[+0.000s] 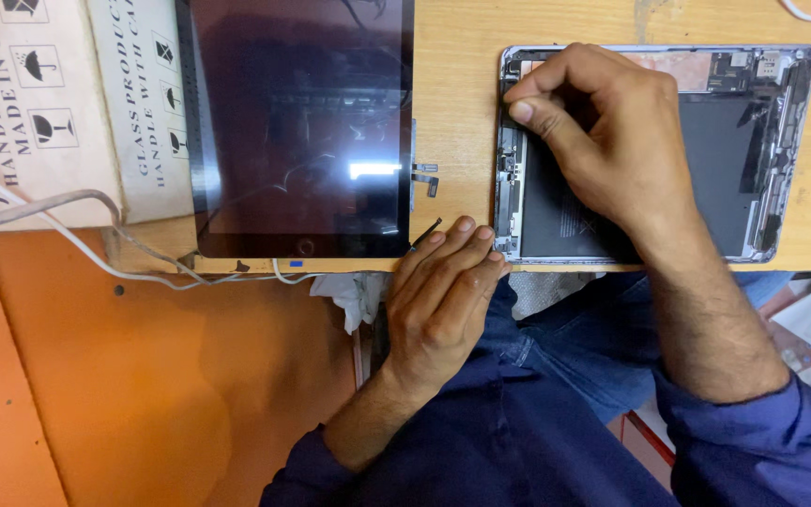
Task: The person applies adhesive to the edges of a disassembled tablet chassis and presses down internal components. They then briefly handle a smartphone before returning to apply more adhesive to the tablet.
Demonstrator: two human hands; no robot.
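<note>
The opened tablet housing lies at the right of the wooden bench, near its front edge. Inside: a dark battery panel and circuit boards along the rims. The right hand rests in the housing, fingers pressed together at its upper left corner; whether they pinch anything cannot be told. The left hand steadies the lower left corner, fingers together, flat. The detached screen panel lies to the left, beside cardboard boxes and white cables.

The left hand is laid flat, palm down, fingers extended and held together. The right hand is curled, thumb and forefinger pinched together, though nothing can be made out between them. Both forearms are bare below blue sleeves.
</note>
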